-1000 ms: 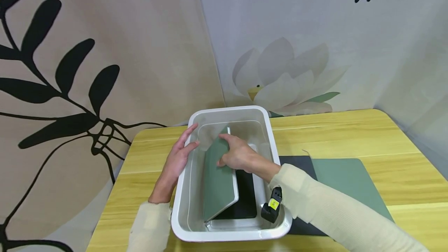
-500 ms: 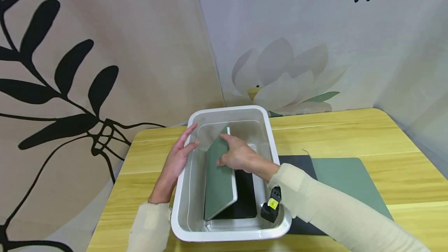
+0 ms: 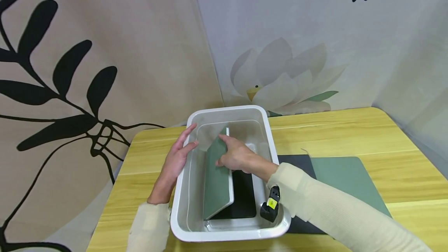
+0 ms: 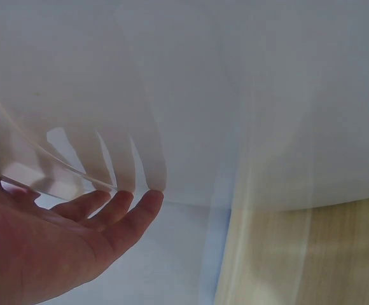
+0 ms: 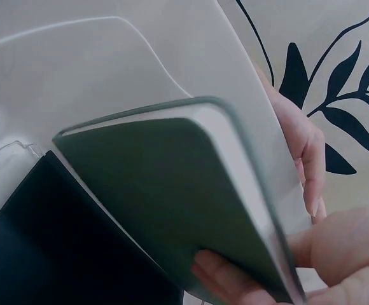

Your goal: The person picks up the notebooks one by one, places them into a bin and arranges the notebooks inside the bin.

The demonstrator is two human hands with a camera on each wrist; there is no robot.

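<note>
A light grey plastic bin stands on the wooden table. My left hand holds its left rim, thumb over the edge; in the left wrist view, fingertips press against the outer wall. Inside, my right hand grips a green notebook with its thumb on one cover and fingers on the other. The notebook is tilted up on its left long edge, white page edges facing right. A black notebook lies flat on the bin's floor beside it, partly covered; its dark cover also shows in the right wrist view.
Right of the bin, a dark flat item and a green flat item lie on the table, partly hidden by my right sleeve. A patterned curtain hangs behind the table.
The green notebook's raised edge has shifted slightly left, so it stands a little steeper and more of the black notebook shows. Both hands keep their places.
</note>
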